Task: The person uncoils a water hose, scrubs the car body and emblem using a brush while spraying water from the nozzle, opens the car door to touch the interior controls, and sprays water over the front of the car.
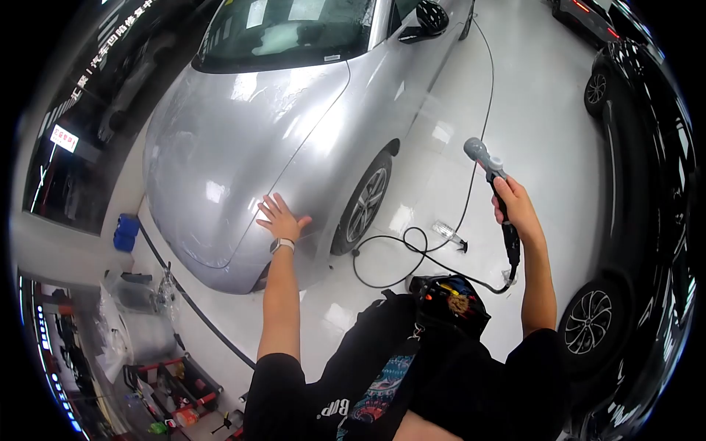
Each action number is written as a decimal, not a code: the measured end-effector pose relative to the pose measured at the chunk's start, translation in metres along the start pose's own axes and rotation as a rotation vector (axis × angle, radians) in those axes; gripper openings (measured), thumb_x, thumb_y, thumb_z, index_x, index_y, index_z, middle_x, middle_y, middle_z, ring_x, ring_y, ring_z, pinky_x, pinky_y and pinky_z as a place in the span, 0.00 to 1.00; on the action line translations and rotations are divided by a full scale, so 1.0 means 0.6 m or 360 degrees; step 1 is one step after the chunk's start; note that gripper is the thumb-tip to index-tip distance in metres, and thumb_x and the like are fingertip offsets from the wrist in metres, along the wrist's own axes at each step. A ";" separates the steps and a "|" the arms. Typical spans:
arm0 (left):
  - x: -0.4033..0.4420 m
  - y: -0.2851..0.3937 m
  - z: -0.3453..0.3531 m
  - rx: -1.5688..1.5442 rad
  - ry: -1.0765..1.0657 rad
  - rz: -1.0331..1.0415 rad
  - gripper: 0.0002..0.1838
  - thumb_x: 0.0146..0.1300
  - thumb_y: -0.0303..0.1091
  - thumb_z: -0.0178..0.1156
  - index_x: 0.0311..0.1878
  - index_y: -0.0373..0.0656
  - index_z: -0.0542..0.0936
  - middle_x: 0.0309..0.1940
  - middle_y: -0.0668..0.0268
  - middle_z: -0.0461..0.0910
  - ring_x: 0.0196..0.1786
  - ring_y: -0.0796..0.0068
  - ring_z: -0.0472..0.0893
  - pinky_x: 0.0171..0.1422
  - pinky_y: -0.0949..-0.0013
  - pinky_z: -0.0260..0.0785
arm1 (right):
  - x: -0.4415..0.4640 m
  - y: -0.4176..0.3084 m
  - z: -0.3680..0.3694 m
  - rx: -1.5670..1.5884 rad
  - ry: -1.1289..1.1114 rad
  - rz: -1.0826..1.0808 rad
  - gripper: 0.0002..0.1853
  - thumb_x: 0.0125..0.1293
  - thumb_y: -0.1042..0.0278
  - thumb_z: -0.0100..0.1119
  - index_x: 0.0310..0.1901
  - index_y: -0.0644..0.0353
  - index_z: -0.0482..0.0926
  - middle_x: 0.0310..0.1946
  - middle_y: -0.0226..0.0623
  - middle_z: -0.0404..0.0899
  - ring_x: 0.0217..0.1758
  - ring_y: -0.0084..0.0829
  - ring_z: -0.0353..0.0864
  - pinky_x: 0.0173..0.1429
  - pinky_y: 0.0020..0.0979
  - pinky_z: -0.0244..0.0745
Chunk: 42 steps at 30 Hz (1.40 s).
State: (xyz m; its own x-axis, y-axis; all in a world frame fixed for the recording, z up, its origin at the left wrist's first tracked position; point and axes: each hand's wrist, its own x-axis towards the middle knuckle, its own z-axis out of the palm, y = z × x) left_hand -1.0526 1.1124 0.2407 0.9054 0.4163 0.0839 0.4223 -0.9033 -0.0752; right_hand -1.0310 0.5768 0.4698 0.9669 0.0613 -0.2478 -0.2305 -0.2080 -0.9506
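My left hand (282,223), wearing a watch, lies with its fingers spread on the front corner of a silver car (220,140), close to the seam between bonnet and wing. Off to the right, my right hand (517,203) is wrapped round the black handle of a grey-headed heat gun (478,152), held in the air away from the car. Its black cord (382,285) drops from the handle and loops over the floor. Clear film with wrinkles shows on parts of the bonnet.
On the floor lies a clear spray bottle (450,235). A black pouch (456,312) with tools hangs at my waist. Black cars (632,242) stand to the right. At lower left are a tool tray (176,393), a whitish bin (143,331) and a blue object (126,233).
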 end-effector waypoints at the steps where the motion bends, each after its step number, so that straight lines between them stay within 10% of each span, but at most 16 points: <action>1: -0.002 0.001 0.001 0.0008 -0.0021 0.0015 0.71 0.45 0.71 0.69 0.79 0.36 0.42 0.79 0.39 0.36 0.80 0.32 0.35 0.71 0.20 0.39 | -0.011 -0.008 -0.002 0.0004 0.0007 0.0026 0.18 0.75 0.54 0.48 0.49 0.62 0.76 0.20 0.23 0.68 0.16 0.16 0.66 0.21 0.20 0.56; 5: 0.007 -0.006 0.017 0.0037 0.0043 0.0048 0.71 0.45 0.72 0.68 0.79 0.37 0.42 0.79 0.39 0.37 0.80 0.32 0.35 0.71 0.20 0.40 | -0.046 -0.020 0.013 0.0052 -0.0940 0.0143 0.24 0.74 0.57 0.49 0.65 0.60 0.73 0.21 0.22 0.67 0.18 0.15 0.64 0.22 0.21 0.57; 9: 0.013 -0.007 0.042 0.0159 0.0233 0.0127 0.69 0.46 0.75 0.65 0.79 0.37 0.46 0.79 0.40 0.40 0.80 0.31 0.39 0.70 0.21 0.45 | -0.032 -0.030 0.045 -0.0190 -0.0479 -0.0069 0.25 0.74 0.59 0.49 0.69 0.60 0.70 0.21 0.22 0.65 0.19 0.14 0.62 0.23 0.22 0.59; 16: -0.023 0.026 -0.004 0.0249 0.0276 0.0005 0.63 0.53 0.72 0.62 0.79 0.35 0.48 0.79 0.41 0.43 0.81 0.38 0.42 0.72 0.26 0.47 | -0.088 -0.073 0.043 -0.0199 -0.0838 -0.0177 0.28 0.75 0.59 0.51 0.73 0.59 0.65 0.23 0.24 0.68 0.18 0.15 0.67 0.23 0.20 0.63; 19: -0.014 0.085 0.077 0.0205 0.0636 -0.0043 0.55 0.58 0.60 0.63 0.77 0.30 0.51 0.78 0.40 0.47 0.81 0.38 0.43 0.76 0.33 0.46 | -0.075 -0.130 -0.006 0.0168 -0.0189 -0.0442 0.20 0.77 0.53 0.50 0.54 0.64 0.75 0.25 0.27 0.72 0.18 0.15 0.66 0.23 0.21 0.63; 23: -0.089 0.343 -0.024 -0.0751 -0.0020 0.1148 0.51 0.50 0.39 0.70 0.75 0.31 0.55 0.76 0.40 0.53 0.79 0.41 0.50 0.79 0.45 0.44 | -0.021 -0.196 -0.088 0.0804 0.0200 -0.0857 0.19 0.78 0.52 0.48 0.52 0.63 0.72 0.32 0.37 0.75 0.22 0.20 0.68 0.27 0.24 0.66; 25: -0.142 0.463 -0.014 -0.0906 -0.0396 0.1520 0.63 0.43 0.46 0.79 0.77 0.35 0.51 0.78 0.42 0.48 0.81 0.43 0.46 0.81 0.48 0.42 | 0.016 -0.213 -0.126 0.1333 0.0453 -0.0850 0.20 0.78 0.52 0.48 0.55 0.63 0.70 0.39 0.43 0.76 0.27 0.22 0.68 0.31 0.25 0.68; 29: -0.207 0.637 0.022 -0.1273 -0.1302 0.2257 0.45 0.57 0.53 0.72 0.69 0.32 0.67 0.70 0.44 0.66 0.76 0.53 0.61 0.78 0.56 0.53 | 0.121 -0.209 -0.235 0.1803 0.0567 -0.0959 0.23 0.78 0.52 0.47 0.64 0.60 0.69 0.43 0.45 0.73 0.29 0.26 0.70 0.34 0.31 0.72; 31: -0.195 0.695 -0.045 -0.1458 -0.2553 0.1731 0.30 0.72 0.53 0.56 0.54 0.28 0.80 0.56 0.49 0.81 0.62 0.61 0.79 0.71 0.62 0.65 | 0.170 -0.203 -0.297 0.1951 0.0609 -0.0932 0.21 0.78 0.52 0.47 0.62 0.60 0.70 0.41 0.44 0.74 0.29 0.27 0.70 0.34 0.31 0.72; 33: -0.157 0.709 -0.059 -0.1469 -0.2757 0.1205 0.34 0.78 0.56 0.43 0.37 0.31 0.84 0.32 0.58 0.86 0.41 0.70 0.84 0.59 0.67 0.72 | 0.225 -0.196 -0.385 0.2206 0.0686 -0.1034 0.19 0.78 0.52 0.47 0.59 0.58 0.71 0.39 0.43 0.75 0.30 0.27 0.70 0.34 0.31 0.71; 36: -0.065 0.678 -0.011 -0.1717 -0.1856 0.0572 0.35 0.77 0.60 0.41 0.28 0.38 0.81 0.18 0.70 0.74 0.21 0.80 0.70 0.28 0.73 0.60 | 0.278 -0.167 -0.507 0.2074 0.0779 -0.1300 0.19 0.79 0.52 0.45 0.62 0.52 0.72 0.40 0.41 0.74 0.30 0.27 0.69 0.34 0.32 0.70; 42: 0.136 0.728 -0.120 -0.2171 -0.0642 0.0033 0.24 0.75 0.47 0.54 0.24 0.41 0.77 0.16 0.72 0.71 0.17 0.85 0.66 0.21 0.76 0.55 | 0.394 -0.088 -0.617 0.2080 0.0797 -0.1037 0.21 0.80 0.50 0.38 0.67 0.45 0.71 0.40 0.39 0.73 0.29 0.23 0.64 0.34 0.27 0.67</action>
State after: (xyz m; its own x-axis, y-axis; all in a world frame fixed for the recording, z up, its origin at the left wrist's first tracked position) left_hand -0.7975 0.7441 0.2860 0.9591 0.1927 -0.2072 0.2456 -0.2031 0.9479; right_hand -0.7497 0.2410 0.5305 0.8096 -0.5795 0.0931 0.5583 0.7114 -0.4270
